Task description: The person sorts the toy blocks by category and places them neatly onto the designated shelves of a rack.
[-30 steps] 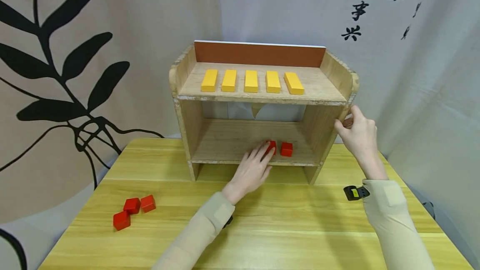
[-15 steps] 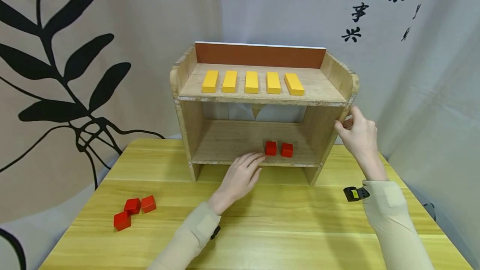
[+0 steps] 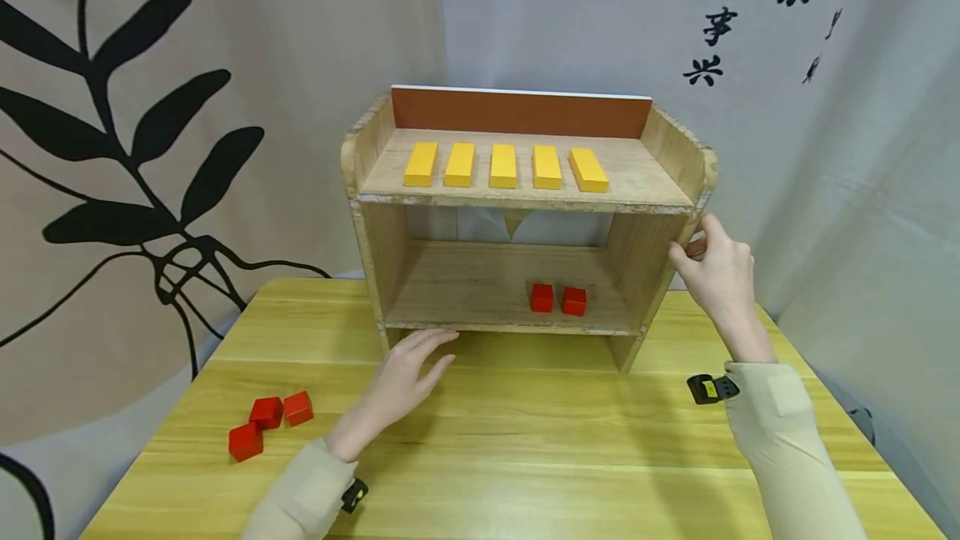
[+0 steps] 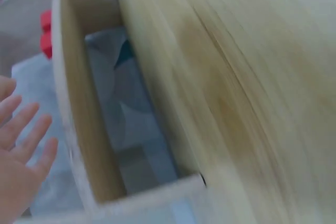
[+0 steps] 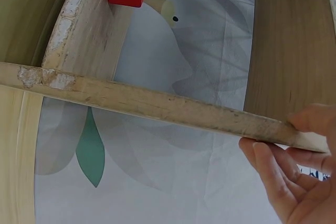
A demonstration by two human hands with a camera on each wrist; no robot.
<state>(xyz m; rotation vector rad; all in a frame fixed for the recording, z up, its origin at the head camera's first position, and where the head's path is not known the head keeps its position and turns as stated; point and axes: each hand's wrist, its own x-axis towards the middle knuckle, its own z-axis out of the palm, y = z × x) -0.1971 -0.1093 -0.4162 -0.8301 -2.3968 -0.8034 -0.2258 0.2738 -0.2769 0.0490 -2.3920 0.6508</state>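
My left hand (image 3: pixel 401 377) hovers in front of the shelf's lower left front edge, fingers extended and holding nothing; the left wrist view shows the fingers spread. With thumb and fingers my right hand (image 3: pixel 720 277) grips the right side panel of the wooden shelf (image 3: pixel 495 261), and the right wrist view shows that panel's edge (image 5: pixel 210 116) pinched. On the lower board stand two red cubes, a left one (image 3: pixel 542 297) and a right one (image 3: pixel 574 301), slightly apart. Three more red cubes (image 3: pixel 266 412) lie close together on the table at the left.
A row of several yellow blocks (image 3: pixel 503 166) lies on the shelf's upper board. The shelf stands on a wood-grain table (image 3: pixel 525 440), near its far edge. Behind hang curtains printed with a dark plant (image 3: pixel 112 140) and black characters (image 3: pixel 702 69).
My left hand has let go of the left red cube on the lower board, then moved left and toward me out of the shelf. My right hand stays on the side panel.
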